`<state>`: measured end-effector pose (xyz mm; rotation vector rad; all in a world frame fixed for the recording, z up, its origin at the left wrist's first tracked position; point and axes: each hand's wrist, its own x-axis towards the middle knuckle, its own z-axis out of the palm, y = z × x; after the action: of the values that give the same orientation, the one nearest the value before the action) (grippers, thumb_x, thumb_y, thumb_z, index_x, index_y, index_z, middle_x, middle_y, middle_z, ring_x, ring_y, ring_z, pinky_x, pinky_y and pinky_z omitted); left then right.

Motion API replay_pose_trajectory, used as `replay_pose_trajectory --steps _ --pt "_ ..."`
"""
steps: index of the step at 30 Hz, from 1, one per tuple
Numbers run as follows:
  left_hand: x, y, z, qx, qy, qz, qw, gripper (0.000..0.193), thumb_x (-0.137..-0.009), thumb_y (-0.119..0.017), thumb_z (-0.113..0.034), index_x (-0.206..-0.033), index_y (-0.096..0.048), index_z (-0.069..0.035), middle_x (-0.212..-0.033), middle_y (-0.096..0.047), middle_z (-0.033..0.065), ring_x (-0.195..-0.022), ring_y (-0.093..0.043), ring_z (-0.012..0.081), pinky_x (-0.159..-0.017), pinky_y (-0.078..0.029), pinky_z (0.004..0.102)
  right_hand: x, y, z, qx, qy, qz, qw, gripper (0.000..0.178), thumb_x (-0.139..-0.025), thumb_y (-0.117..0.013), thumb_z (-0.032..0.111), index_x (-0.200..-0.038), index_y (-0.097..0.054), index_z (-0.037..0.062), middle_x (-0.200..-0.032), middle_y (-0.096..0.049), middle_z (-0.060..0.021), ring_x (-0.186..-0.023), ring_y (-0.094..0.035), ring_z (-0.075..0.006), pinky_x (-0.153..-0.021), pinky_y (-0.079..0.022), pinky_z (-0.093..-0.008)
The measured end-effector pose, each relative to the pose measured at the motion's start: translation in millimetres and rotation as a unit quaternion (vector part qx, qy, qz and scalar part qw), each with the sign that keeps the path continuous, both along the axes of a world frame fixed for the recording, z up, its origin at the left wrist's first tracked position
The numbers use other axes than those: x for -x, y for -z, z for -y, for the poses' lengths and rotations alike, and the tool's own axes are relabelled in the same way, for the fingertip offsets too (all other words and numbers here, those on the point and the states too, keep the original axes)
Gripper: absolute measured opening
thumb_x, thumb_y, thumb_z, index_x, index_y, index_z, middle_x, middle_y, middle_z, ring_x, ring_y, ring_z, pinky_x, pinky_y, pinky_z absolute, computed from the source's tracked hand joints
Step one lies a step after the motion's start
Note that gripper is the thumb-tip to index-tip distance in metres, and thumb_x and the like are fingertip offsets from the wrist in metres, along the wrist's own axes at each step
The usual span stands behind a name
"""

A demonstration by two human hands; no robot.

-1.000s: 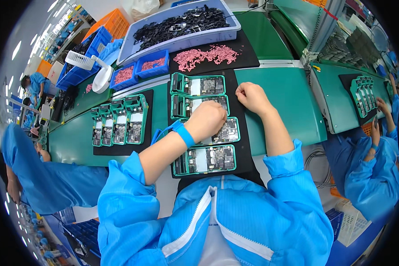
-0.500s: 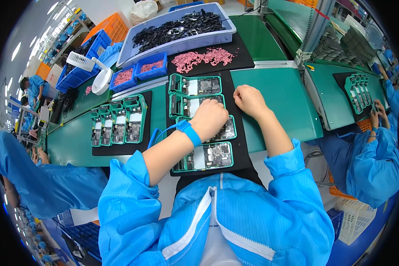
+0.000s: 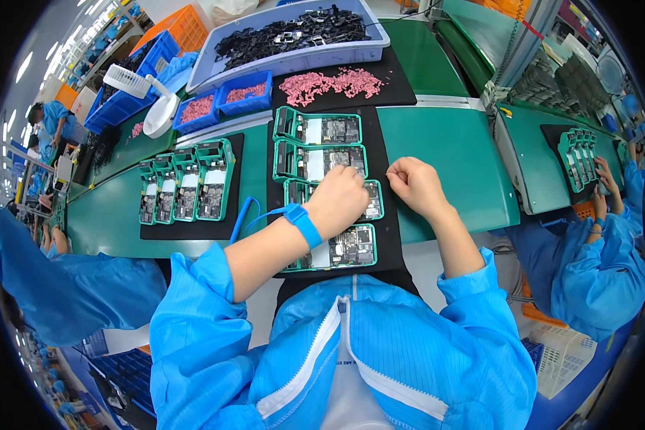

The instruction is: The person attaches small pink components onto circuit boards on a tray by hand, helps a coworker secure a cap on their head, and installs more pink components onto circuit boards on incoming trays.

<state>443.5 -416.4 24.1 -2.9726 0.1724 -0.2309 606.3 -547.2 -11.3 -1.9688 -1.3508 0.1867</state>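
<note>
On a black mat (image 3: 380,229) before me lie several green trays holding exposed circuit boards, set one behind another. My left hand (image 3: 339,202), with a blue wrist strap (image 3: 302,223), is closed over the second-nearest tray (image 3: 374,199), covering much of its board. Its fingertips point toward the tray behind (image 3: 346,159); whatever they hold is hidden. My right hand (image 3: 417,186) is curled, thumb and fingers pressed together, beside the mat's right edge. Any small thing in that pinch cannot be made out. The nearest tray (image 3: 355,247) lies partly beneath my left forearm.
Loose pink pieces (image 3: 330,86) lie on the black mat behind, near two blue bins (image 3: 245,92) of similar pieces. A large tub (image 3: 294,59) of black parts stands beyond. More green trays (image 3: 186,183) sit at left; a white fan (image 3: 162,115) stands behind them. Co-workers sit on both sides.
Both hands have moved nearer to me, the right one more than the left. My left hand has come off the second tray from the back. The view has shifted slightly.
</note>
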Motion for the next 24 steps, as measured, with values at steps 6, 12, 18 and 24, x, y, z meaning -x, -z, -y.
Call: replay_pose_trajectory --steps 6,12,18,24 --pt "1 9 -17 0.150 -0.043 -0.031 0.987 0.011 -0.080 -0.064 -0.012 -0.085 -0.073 -0.007 -0.077 -0.063 0.0105 -0.080 -0.062 0.0291 -0.073 -0.051 0.0405 14 1 10 -0.019 0.027 -0.177 0.984 0.008 -0.080 -0.068 0.009 -0.083 -0.067 0.0015 -0.062 -0.056 -0.0039 -0.056 -0.052 -0.0123 -0.054 -0.044 -0.0283" --pt "1 13 -32 0.256 -0.019 -0.005 0.967 0.014 -0.081 -0.065 -0.014 -0.089 -0.074 -0.007 -0.075 -0.062 0.0115 -0.078 -0.063 0.0302 -0.073 -0.052 0.0410 22 -2 15 -0.024 0.026 -0.200 0.979 0.009 -0.080 -0.068 0.008 -0.081 -0.067 -0.0001 -0.060 -0.054 -0.0025 -0.054 -0.050 -0.0107 -0.053 -0.043 -0.0278" --pt "0 8 -26 0.084 0.025 -0.038 0.995 0.015 -0.081 -0.061 -0.013 -0.088 -0.071 -0.004 -0.080 -0.061 0.0092 -0.084 -0.060 0.0267 -0.077 -0.050 0.0375 33 -8 13 -0.024 0.017 -0.174 0.984 0.005 -0.078 -0.068 0.006 -0.080 -0.067 0.0019 -0.060 -0.053 -0.0040 -0.055 -0.052 -0.0132 -0.053 -0.043 -0.0293" --pt "3 7 -29 0.086 0.063 -0.010 0.994 0.014 -0.078 -0.059 -0.013 -0.085 -0.069 -0.007 -0.084 -0.061 0.0061 -0.090 -0.059 0.0243 -0.081 -0.047 0.0355 64 -19 10 -0.012 -0.166 0.014 0.986 0.004 -0.072 -0.066 0.009 -0.073 -0.061 0.0078 -0.070 -0.061 -0.0089 -0.067 -0.062 -0.0280 -0.060 -0.050 -0.0387"
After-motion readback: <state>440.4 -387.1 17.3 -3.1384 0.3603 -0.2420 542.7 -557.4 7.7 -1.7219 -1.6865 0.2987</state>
